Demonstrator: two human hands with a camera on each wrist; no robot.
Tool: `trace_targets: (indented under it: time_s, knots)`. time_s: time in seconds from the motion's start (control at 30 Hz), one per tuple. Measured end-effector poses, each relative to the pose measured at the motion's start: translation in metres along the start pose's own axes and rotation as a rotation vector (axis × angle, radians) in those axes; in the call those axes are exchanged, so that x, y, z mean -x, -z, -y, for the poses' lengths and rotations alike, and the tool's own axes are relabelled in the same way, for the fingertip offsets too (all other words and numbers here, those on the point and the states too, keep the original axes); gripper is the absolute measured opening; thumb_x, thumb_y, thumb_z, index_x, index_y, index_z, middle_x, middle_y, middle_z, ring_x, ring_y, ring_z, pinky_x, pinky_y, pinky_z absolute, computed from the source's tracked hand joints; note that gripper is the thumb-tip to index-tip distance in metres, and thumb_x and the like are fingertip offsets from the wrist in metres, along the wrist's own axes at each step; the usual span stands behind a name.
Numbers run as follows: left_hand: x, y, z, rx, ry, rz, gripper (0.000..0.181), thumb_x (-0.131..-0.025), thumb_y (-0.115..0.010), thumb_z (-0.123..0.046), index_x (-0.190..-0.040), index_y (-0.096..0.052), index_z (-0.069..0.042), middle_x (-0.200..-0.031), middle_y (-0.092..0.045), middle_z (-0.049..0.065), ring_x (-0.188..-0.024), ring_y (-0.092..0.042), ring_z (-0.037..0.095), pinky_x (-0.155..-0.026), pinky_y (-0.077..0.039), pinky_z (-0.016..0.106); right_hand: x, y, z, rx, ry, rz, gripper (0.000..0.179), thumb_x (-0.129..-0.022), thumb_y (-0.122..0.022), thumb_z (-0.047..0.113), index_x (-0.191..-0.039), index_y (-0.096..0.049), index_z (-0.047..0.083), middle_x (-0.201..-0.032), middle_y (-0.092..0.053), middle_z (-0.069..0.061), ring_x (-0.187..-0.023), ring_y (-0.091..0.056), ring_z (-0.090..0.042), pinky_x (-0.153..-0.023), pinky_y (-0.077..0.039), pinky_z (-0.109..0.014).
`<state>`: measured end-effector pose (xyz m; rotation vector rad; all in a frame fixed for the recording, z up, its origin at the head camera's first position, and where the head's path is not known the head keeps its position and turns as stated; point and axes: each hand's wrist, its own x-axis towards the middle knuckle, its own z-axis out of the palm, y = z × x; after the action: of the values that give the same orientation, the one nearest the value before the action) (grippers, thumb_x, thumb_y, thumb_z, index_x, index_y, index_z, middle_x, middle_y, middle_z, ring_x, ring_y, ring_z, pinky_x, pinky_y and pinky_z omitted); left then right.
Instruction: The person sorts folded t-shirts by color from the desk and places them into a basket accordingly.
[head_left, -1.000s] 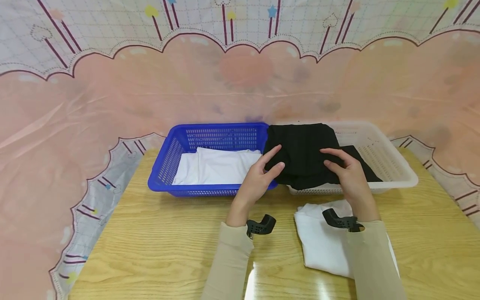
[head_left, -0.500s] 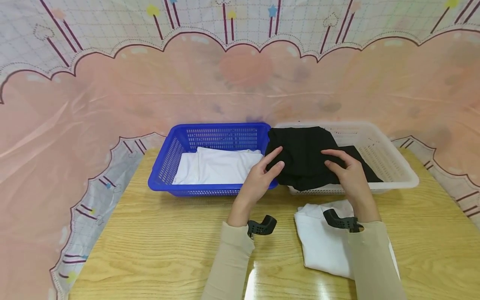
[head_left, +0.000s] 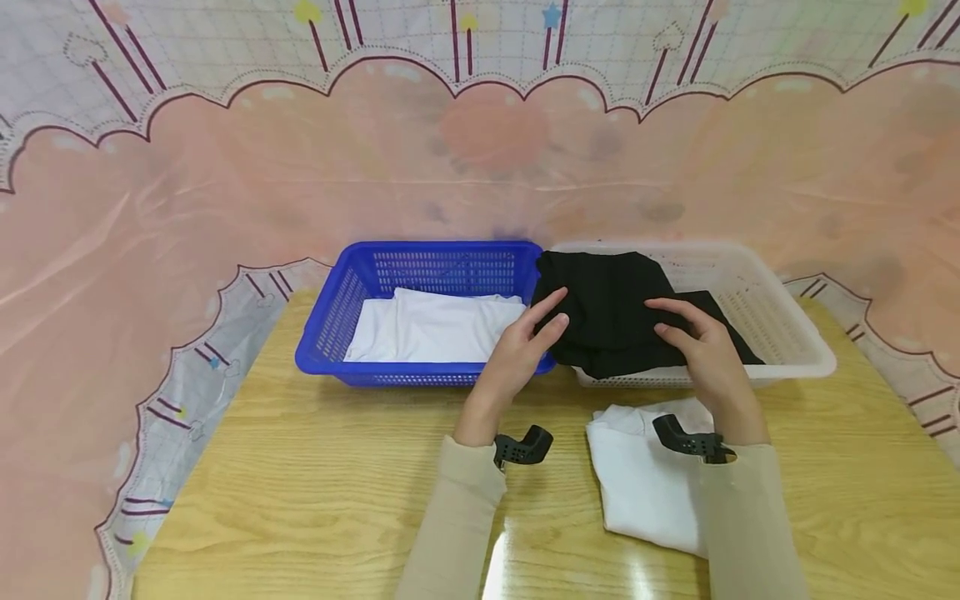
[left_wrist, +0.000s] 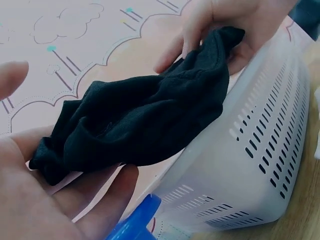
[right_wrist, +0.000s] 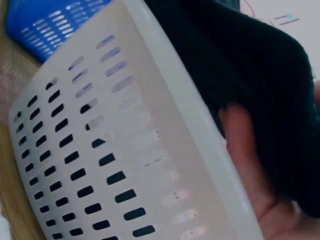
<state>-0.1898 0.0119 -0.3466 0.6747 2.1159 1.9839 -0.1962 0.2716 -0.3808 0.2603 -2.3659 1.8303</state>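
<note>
A folded black cloth (head_left: 607,308) hangs between both hands over the near left part of the white basket (head_left: 795,333), its left end overlapping the blue basket's corner in the head view. My left hand (head_left: 513,354) holds the left end; the left wrist view shows fingers under the cloth (left_wrist: 145,115) and the thumb raised apart. At the other end my right hand (head_left: 708,350) grips the cloth, with one finger (right_wrist: 245,150) showing beneath it beside the basket rim. More black fabric (head_left: 723,325) lies inside the white basket.
To the left stands a blue basket (head_left: 322,333) containing folded white cloth (head_left: 442,325). Another folded white cloth (head_left: 645,475) lies on the wooden table (head_left: 322,483), partly hidden by the right forearm. A patterned curtain (head_left: 420,150) hangs behind the baskets.
The black cloth has sunk slightly over the white basket since one second ago, its upper edge now lower. Both hands keep nearly the same place and hold; the head view has shifted a little.
</note>
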Motion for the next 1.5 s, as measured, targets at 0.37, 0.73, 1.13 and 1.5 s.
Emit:
trace_targets:
  time_s: [0.37, 0.73, 1.13, 1.5]
  knots:
    - [-0.011, -0.011, 0.011, 0.152, 0.007, -0.027, 0.044, -0.095, -0.043, -0.027, -0.137, -0.039, -0.015, -0.141, -0.032, -0.001, -0.127, -0.031, 0.016, -0.095, -0.036, 0.041, 0.005, 0.017, -0.005, 0.141, -0.052, 0.019, 0.035, -0.094, -0.044, 0.017, -0.129, -0.048, 0.022, -0.135, -0.032, 0.002, -0.098, -0.04, -0.006, -0.066, -0.033, -0.028]
    - [-0.011, -0.008, 0.019, 0.295, 0.008, -0.076, 0.044, -0.096, -0.041, -0.023, -0.137, -0.037, -0.008, -0.144, -0.026, 0.005, -0.13, -0.023, 0.022, -0.098, -0.028, 0.05, 0.007, 0.02, -0.001, 0.285, -0.071, 0.128, 0.034, -0.09, -0.049, 0.039, -0.118, -0.057, 0.022, -0.128, -0.045, 0.002, -0.113, -0.037, -0.017, -0.086, -0.034, -0.039]
    - [-0.023, -0.01, 0.04, 0.128, 0.037, -0.045, 0.04, -0.089, -0.049, -0.042, -0.129, -0.047, -0.035, -0.141, -0.028, -0.009, -0.127, -0.029, 0.011, -0.094, -0.038, 0.037, 0.002, 0.019, -0.003, 0.395, -0.003, 0.009, 0.026, -0.09, -0.054, 0.021, -0.115, -0.059, 0.023, -0.121, -0.05, 0.001, -0.116, -0.039, -0.021, -0.086, -0.037, -0.04]
    - [-0.026, -0.022, 0.026, 0.047, 0.056, -0.023, 0.041, -0.092, -0.047, -0.034, -0.133, -0.044, -0.026, -0.138, -0.036, -0.006, -0.118, -0.04, 0.011, -0.089, -0.04, 0.032, 0.004, 0.021, -0.009, 0.44, -0.013, -0.076, 0.026, -0.092, -0.048, 0.016, -0.115, -0.059, 0.022, -0.11, -0.049, -0.003, -0.065, -0.036, -0.018, -0.06, -0.033, -0.029]
